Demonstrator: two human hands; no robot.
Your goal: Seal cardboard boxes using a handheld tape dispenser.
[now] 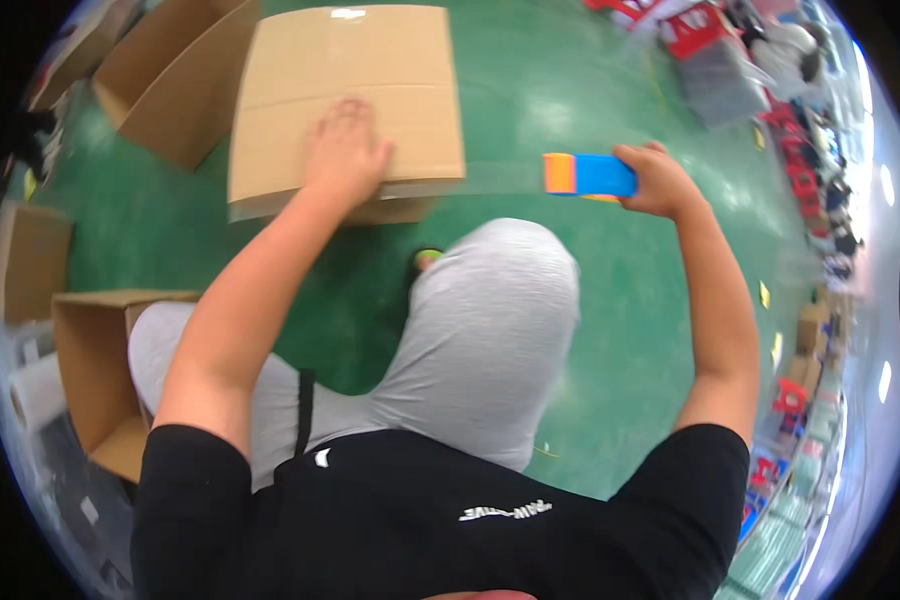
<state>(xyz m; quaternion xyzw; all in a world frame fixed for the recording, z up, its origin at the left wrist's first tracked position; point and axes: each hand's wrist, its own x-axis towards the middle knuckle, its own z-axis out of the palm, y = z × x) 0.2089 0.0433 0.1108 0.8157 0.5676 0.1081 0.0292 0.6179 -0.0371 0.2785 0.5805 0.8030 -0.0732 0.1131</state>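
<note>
A closed cardboard box (280, 70) stands in front of me, a seam running across its top. My left hand (345, 155) lies flat on that top close to the near edge, its fingers stretched out and slightly apart. Off to the right of the box, my right hand (658, 180) is closed round a blue and orange tape dispenser (602, 175). A strip of clear tape (500, 178) spans the gap between the box's near edge and the dispenser. My palm hides part of the top, and my right fingers cover the dispenser's end.
Open cardboard boxes stand at the far left (180, 80) and beside my left leg (95, 380). Another carton (32, 262) is at the left rim. A grey bin (720, 80) sits at the far right, with assorted goods along the right side of the green floor (630, 330).
</note>
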